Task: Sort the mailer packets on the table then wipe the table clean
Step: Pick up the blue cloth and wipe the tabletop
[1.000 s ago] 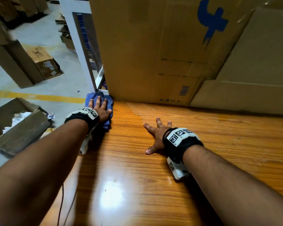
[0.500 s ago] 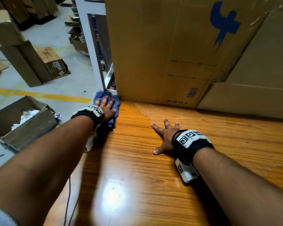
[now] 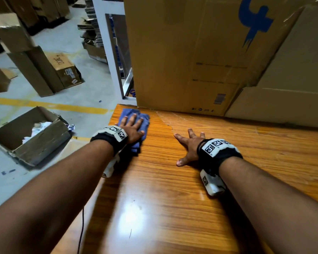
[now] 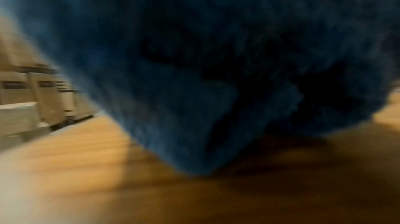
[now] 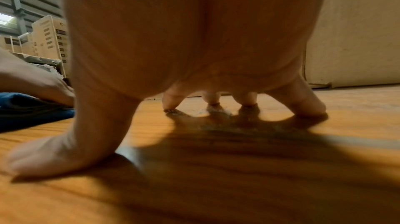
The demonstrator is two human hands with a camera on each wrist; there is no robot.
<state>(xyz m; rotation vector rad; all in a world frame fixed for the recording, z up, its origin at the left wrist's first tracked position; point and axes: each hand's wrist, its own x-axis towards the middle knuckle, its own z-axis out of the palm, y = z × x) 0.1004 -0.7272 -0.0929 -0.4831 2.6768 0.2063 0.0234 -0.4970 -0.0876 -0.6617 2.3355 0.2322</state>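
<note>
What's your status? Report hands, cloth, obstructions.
Left hand flat, pressing blue cloth at table's far-left corner. Right hand splayed, bracing. Cardboard box blocks ahead.

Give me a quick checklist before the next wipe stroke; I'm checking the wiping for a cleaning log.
1. Left hand flat on the blue cloth: ok.
2. Cloth on the wooden table, at its far-left corner: ok.
3. Right hand braced on the table, fingers spread, holding nothing: ok.
4. Mailer packets off the visible tabletop: ok.
5. Cardboard box close behind the cloth, blocking a forward stroke: not ok.
6. Tabletop clean: cannot tell.
</note>
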